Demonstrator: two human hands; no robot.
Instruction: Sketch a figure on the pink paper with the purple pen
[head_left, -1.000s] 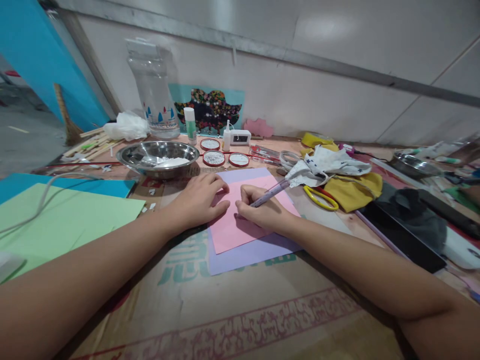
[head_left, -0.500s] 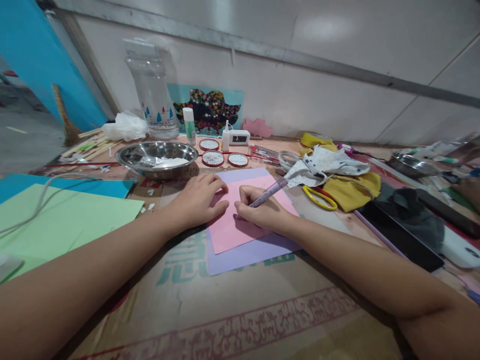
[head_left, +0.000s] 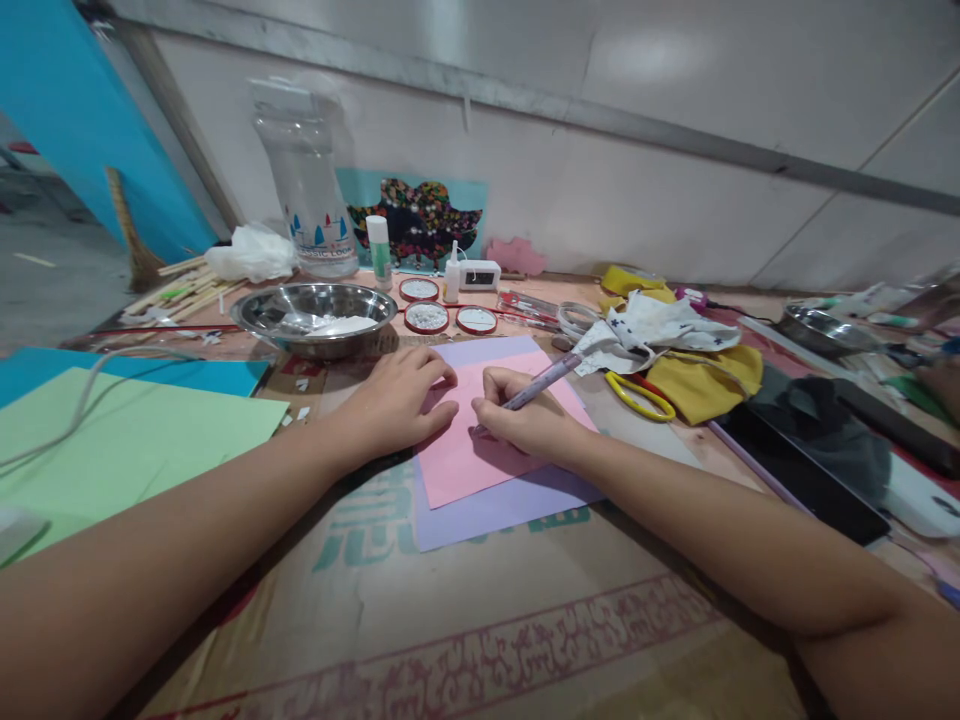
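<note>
My right hand [head_left: 525, 412] is closed round a purple patterned pen [head_left: 545, 380], its tip down at the pink paper [head_left: 457, 468]. Under that sheet lies a larger lilac paper [head_left: 480, 525], its borders showing at top and bottom. My left hand [head_left: 409, 400] rests with fingers apart on the left part of the pink sheet. Both papers lie on printed cardboard [head_left: 465, 610]. Any marks at the pen tip are too faint to make out.
Behind my hands stand a steel bowl [head_left: 319, 345], a water bottle [head_left: 307, 180], a glue stick [head_left: 379, 250] and several shallow dishes. Green paper [head_left: 150, 430] lies left. To the right are yellow-handled scissors [head_left: 640, 398], cloth pieces [head_left: 660, 335] and a tablet-like black device [head_left: 806, 475].
My right hand has shifted very slightly right with the pen, and the pen leans a little lower. The left hand and the papers look unmoved.
</note>
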